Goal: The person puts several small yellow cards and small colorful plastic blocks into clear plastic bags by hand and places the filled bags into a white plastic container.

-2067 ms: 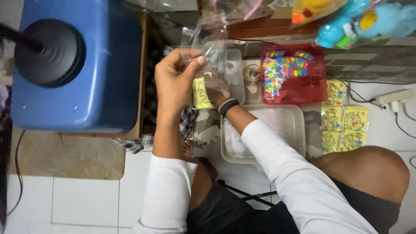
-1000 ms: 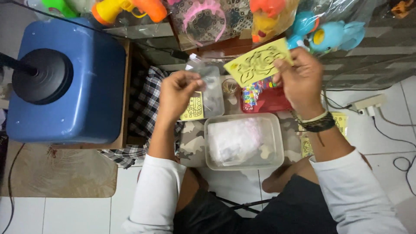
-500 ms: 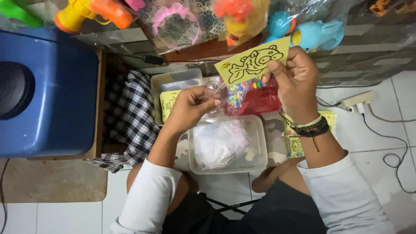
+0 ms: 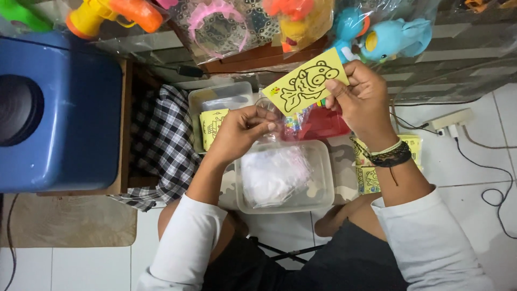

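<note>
Lifted a little higher than half a second ago, a yellow fish picture card (image 4: 305, 82) sits pinched by its right edge in the right hand (image 4: 362, 102), above a red tray (image 4: 323, 123); thin, light and easily creased, it looks best held by its edges. The left hand (image 4: 237, 132) has closed fingers on a limp clear plastic bag (image 4: 272, 116) over a clear tub (image 4: 318, 183)

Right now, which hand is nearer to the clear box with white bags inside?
Left. The left hand hovers just above the clear box's far rim; the right hand is raised farther off, holding a yellow fish card.
</note>
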